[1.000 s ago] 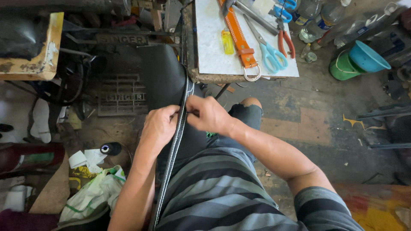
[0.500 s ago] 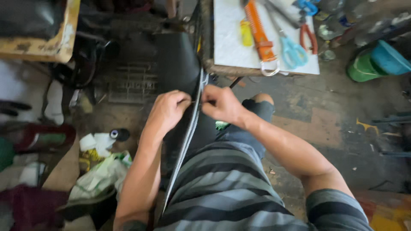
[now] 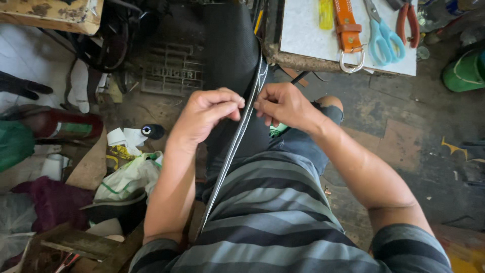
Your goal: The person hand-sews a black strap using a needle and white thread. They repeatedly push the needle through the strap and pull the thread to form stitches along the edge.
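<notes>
Head view, looking down over a grey-and-black striped shirt (image 3: 283, 222) and a lap. Left hand (image 3: 204, 119) curled, fingertips (image 3: 237, 103) pressed together in a pinch on the pale stitched edge strip (image 3: 237, 136) of a long black sheet of leather-like material (image 3: 230, 55). Right hand (image 3: 285, 106) just across the strip, thumb and forefinger closed on the same edge, facing the left fingertips and almost touching them. Strip running taut and straight from beyond the fingertips, by the corner of the worktable, down between both forearms toward the lap; black sheet spreading away past the fingers toward a cast-iron treadle grate (image 3: 174, 76) on the floor. Judging by how things lie: edge strip looking even and flat along the stretch nearer the body, both pinches sitting around two-thirds of the way up the visible run, a short length above the fingers not yet handled; whether the seam itself is finished cannot be told. Beyond the right fingers, on a white-topped worktable (image 3: 308, 38): orange leather strap with metal ring (image 3: 348, 30), light-blue-handled scissors (image 3: 386, 35), yellow bar-shaped object (image 3: 326, 12), all untouched. Left of the left hand, on the floor: black thread spool (image 3: 151, 131) and crumpled white-green plastic bag (image 3: 129, 177).
</notes>
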